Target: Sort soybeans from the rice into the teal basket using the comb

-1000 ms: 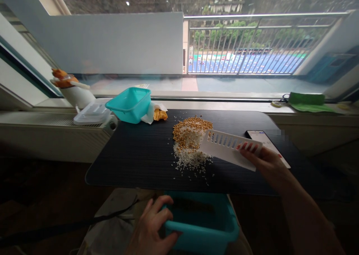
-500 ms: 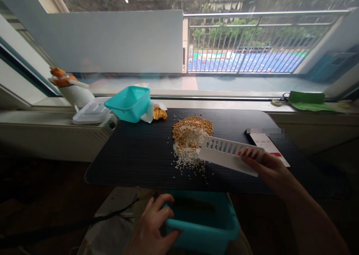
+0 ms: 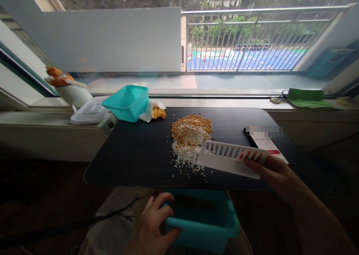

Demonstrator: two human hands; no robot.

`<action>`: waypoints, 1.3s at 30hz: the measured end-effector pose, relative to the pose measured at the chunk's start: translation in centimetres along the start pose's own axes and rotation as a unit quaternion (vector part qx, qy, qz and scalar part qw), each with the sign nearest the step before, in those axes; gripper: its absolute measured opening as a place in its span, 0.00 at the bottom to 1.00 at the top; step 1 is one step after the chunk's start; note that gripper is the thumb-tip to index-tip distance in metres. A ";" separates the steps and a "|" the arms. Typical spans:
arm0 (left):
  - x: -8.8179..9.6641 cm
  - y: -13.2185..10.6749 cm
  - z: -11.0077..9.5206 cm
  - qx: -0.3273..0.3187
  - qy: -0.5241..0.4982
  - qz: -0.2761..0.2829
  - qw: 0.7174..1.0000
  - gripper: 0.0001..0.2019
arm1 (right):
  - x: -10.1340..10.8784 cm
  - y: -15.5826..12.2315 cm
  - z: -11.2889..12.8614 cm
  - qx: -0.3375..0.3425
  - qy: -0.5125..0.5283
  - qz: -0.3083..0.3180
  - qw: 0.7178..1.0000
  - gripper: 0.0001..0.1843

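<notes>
My right hand [image 3: 270, 170] grips one end of a white slotted plastic panel [image 3: 228, 158], held on edge on the black mat [image 3: 134, 154]. The panel's far end touches the near right side of a pile of yellow beans and white rice grains [image 3: 190, 135]. Loose grains lie scattered toward the mat's front edge. My left hand [image 3: 153, 225] is closed on the rim of a teal plastic bin [image 3: 203, 223] held below the mat's front edge, just under the pile.
A second teal bin [image 3: 126, 102] sits tilted at the back left beside a clear lidded container [image 3: 88, 112], a white cup with orange food [image 3: 68, 88] and a wrapped snack [image 3: 157, 112]. A phone [image 3: 266, 142] lies right of the panel. Green cloth [image 3: 307, 97] rests on the sill.
The panel has slid toward me and slightly left along the pile's right side, dragging some grains nearer the front edge. My left hand and the bin stay put.
</notes>
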State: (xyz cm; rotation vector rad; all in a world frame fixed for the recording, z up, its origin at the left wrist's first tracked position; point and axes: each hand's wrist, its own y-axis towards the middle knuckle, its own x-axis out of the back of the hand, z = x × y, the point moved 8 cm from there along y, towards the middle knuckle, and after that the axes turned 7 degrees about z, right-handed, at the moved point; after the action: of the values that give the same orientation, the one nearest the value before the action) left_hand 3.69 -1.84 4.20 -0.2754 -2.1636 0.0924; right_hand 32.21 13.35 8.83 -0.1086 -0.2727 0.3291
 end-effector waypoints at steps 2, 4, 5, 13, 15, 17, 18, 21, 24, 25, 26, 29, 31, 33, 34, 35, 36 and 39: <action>0.0 0.0 -0.1 0.002 -0.002 0.002 1.000 0.05 | 0.1 -0.1 0.0 0.002 -0.005 0.004 1.000 0.14; 0.0 0.0 -0.1 0.002 -0.005 0.003 1.000 0.05 | 0.0 -0.2 0.0 -0.001 -0.009 0.010 1.000 0.15; 0.0 0.0 -0.2 0.002 -0.006 0.002 1.000 0.06 | -0.2 -0.3 0.0 -0.003 -0.011 0.015 1.000 0.16; 0.1 0.0 -0.2 -0.009 -0.008 -0.007 1.000 0.06 | -1.2 -1.1 0.2 -0.007 -0.024 0.032 0.999 0.18; 0.1 -0.1 -0.1 -0.011 -0.008 -0.011 1.000 0.06 | -1.6 -1.2 0.1 -0.008 -0.025 0.041 0.999 0.18; 0.2 -0.1 -0.1 -0.013 -0.008 -0.018 1.000 0.06 | -2.1 -1.5 0.2 -0.007 -0.023 0.065 0.998 0.18; 0.3 0.0 -0.1 -0.014 -0.008 -0.022 1.000 0.06 | -2.5 -1.7 0.2 -0.006 -0.020 0.084 0.996 0.17; 0.5 0.0 -0.2 -0.019 -0.010 -0.029 0.999 0.06 | -2.8 -2.3 0.4 -0.010 -0.013 0.123 0.992 0.15; 0.4 0.1 -0.2 -0.012 -0.013 -0.019 1.000 0.05 | -0.8 -2.3 0.1 -0.019 0.007 0.045 0.999 0.14; 0.3 0.1 -0.1 -0.007 -0.013 -0.015 1.000 0.05 | 0.2 -2.2 0.0 -0.017 0.020 -0.004 1.000 0.14; 0.3 0.1 -0.1 -0.002 -0.014 -0.010 1.000 0.05 | 1.3 -2.0 -0.1 -0.011 0.031 -0.056 0.998 0.14; 0.2 0.1 0.0 0.006 -0.012 -0.004 1.000 0.06 | 3.8 -1.5 -0.5 0.008 0.045 -0.185 0.982 0.15; 0.1 0.1 -0.1 0.004 -0.008 -0.003 1.000 0.06 | 4.7 -1.0 -0.8 0.008 0.040 -0.225 0.973 0.13; 0.1 0.2 -0.2 -0.006 -0.002 -0.005 1.000 0.07 | 5.1 -0.6 -1.1 0.004 0.038 -0.239 0.970 0.10; 0.1 0.2 -0.3 -0.011 0.001 -0.005 1.000 0.07 | 5.3 -0.4 -1.2 0.002 0.038 -0.235 0.971 0.10; 0.1 0.3 -0.4 -0.014 0.004 -0.005 1.000 0.07 | 5.3 -0.2 -1.3 -0.001 0.037 -0.223 0.974 0.10; 0.1 0.3 -0.4 -0.013 0.005 -0.005 1.000 0.06 | 5.4 -0.2 -1.5 -0.003 0.036 -0.209 0.977 0.11; 0.1 0.3 -0.4 -0.005 0.001 -0.002 1.000 0.06 | 5.6 -0.5 -1.8 -0.007 0.030 -0.172 0.985 0.15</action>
State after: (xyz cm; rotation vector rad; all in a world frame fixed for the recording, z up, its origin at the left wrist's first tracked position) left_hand 4.07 -1.52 4.46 -0.2779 -2.1636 0.0785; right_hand 37.98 14.64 8.59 -0.0823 -0.2299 -0.0189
